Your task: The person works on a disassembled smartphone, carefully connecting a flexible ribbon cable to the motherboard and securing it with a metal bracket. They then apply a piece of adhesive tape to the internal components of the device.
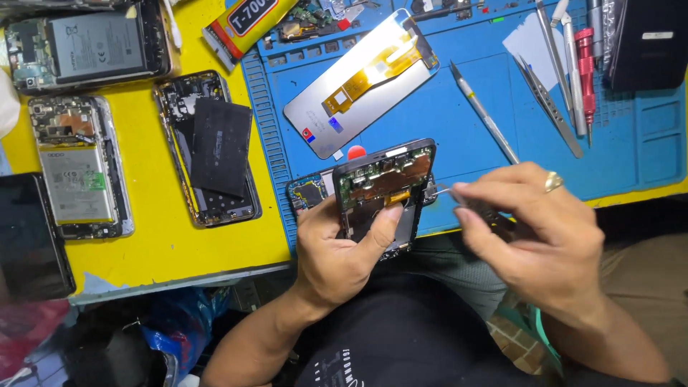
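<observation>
My left hand [337, 247] grips an opened black phone [383, 183] with its back off, thumb laid across the lower half, circuit board and an orange flex cable showing. My right hand [534, 229], a gold ring on one finger, pinches thin metal tweezers [438, 190] whose tip touches the phone's upper right edge. Both hands hover over the near edge of the blue work mat [459, 136], above my lap.
A loose display panel [362, 82] lies on the mat with a scalpel-like tool [484, 118], tweezers [552, 107] and a red screwdriver [586, 72]. Three opened phones [215, 147] [79, 168] [89, 46] rest on the yellow table [158, 236]. A glue tube [247, 21] lies at the top.
</observation>
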